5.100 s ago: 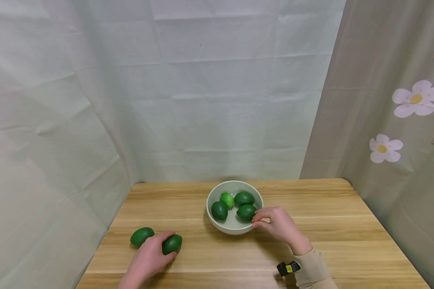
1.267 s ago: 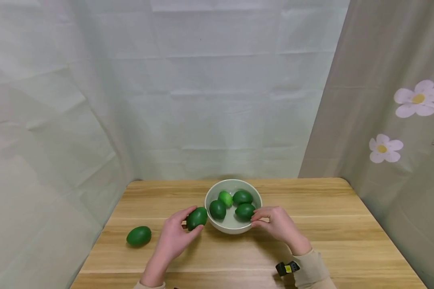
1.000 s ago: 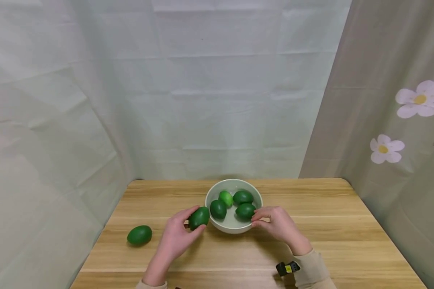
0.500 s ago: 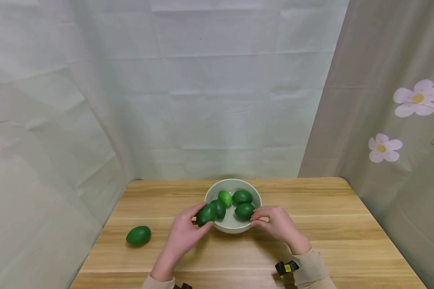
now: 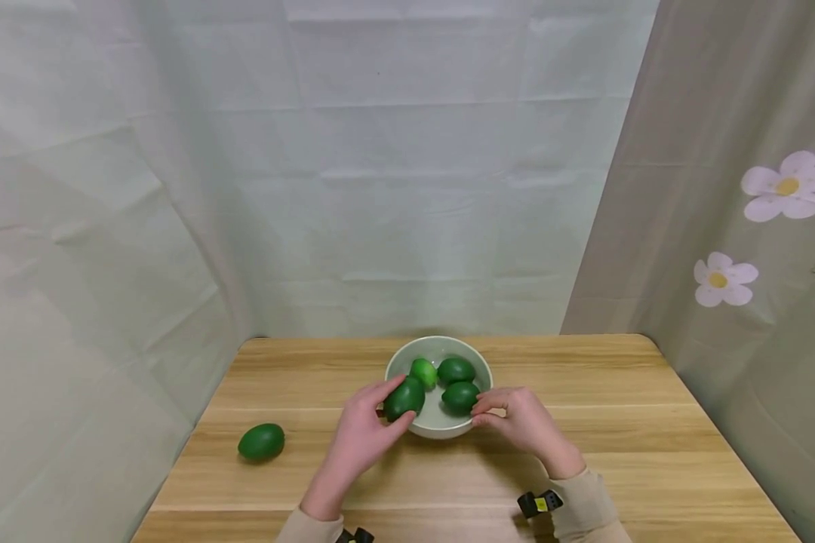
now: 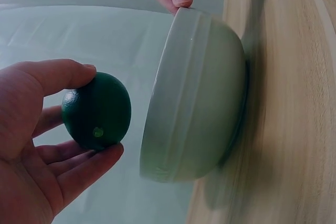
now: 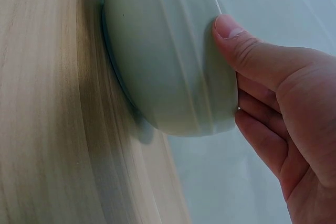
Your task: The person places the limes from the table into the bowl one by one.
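Observation:
My left hand (image 5: 363, 434) grips a dark green, egg-shaped fruit like an avocado (image 5: 404, 398) over the left rim of a pale green bowl (image 5: 441, 433). In the left wrist view, thumb and fingers curl round this avocado-like fruit (image 6: 97, 111), apart from the bowl's wall (image 6: 194, 98). Inside the bowl lie a small bright green fruit (image 5: 424, 372) and two dark green fruits (image 5: 460, 397) at the right; whatever lies under the held fruit is mostly hidden. My right hand (image 5: 526, 426) pinches the bowl's right rim, its thumb (image 7: 231, 32) on the outer wall.
Another dark green fruit (image 5: 261, 442) lies on the wooden table (image 5: 625, 422) at the left. Pale curtains (image 5: 407, 226) hang behind and beside the table, the right one printed with flowers (image 5: 727, 279).
From near the other fruit on the table, my left hand has lifted its fruit and carried it right, over the bowl's rim. My right hand keeps its hold on the bowl.

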`<state>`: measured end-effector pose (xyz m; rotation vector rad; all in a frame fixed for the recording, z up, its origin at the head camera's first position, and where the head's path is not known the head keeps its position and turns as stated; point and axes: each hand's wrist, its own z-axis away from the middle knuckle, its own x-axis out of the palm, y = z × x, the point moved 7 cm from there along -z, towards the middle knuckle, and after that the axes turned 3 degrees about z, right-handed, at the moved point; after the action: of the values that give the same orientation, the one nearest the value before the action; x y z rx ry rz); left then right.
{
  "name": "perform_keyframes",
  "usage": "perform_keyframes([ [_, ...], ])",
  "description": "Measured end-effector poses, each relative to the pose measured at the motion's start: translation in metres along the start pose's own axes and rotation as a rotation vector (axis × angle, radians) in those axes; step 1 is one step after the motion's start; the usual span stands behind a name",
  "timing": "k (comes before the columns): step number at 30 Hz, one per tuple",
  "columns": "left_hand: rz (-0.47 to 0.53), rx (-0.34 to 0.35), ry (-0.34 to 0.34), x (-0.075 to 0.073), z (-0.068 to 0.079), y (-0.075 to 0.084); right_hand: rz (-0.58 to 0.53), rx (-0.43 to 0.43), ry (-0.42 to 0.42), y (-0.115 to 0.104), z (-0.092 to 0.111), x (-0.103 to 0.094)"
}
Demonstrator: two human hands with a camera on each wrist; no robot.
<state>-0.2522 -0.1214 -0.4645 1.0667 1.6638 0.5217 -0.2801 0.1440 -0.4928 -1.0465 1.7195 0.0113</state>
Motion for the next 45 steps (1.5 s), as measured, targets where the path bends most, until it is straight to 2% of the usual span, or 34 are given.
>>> perform_keyframes([
  [7, -0.010, -0.014, -0.002, 0.005, -0.004, 0.000, -0.001, -0.001, -0.001, 0.001, -0.001, 0.000],
  [12, 0.003, 0.008, 0.009, 0.006, -0.005, 0.003, -0.008, 0.000, -0.006, 0.001, -0.001, 0.000],
  [20, -0.032, 0.041, 0.018, 0.012, -0.009, 0.009, -0.003, 0.008, -0.011, 0.001, -0.001, 0.001],
  [27, -0.054, 0.029, -0.003, 0.019, -0.014, 0.009, -0.003, 0.014, -0.011, 0.001, -0.001, 0.001],
  [32, -0.073, 0.044, -0.016, 0.023, -0.016, 0.011, -0.003, 0.009, -0.008, 0.001, 0.000, 0.001],
  [45, -0.095, 0.033, -0.031, 0.034, -0.016, 0.007, -0.019, -0.018, 0.001, 0.000, 0.000, 0.000],
])
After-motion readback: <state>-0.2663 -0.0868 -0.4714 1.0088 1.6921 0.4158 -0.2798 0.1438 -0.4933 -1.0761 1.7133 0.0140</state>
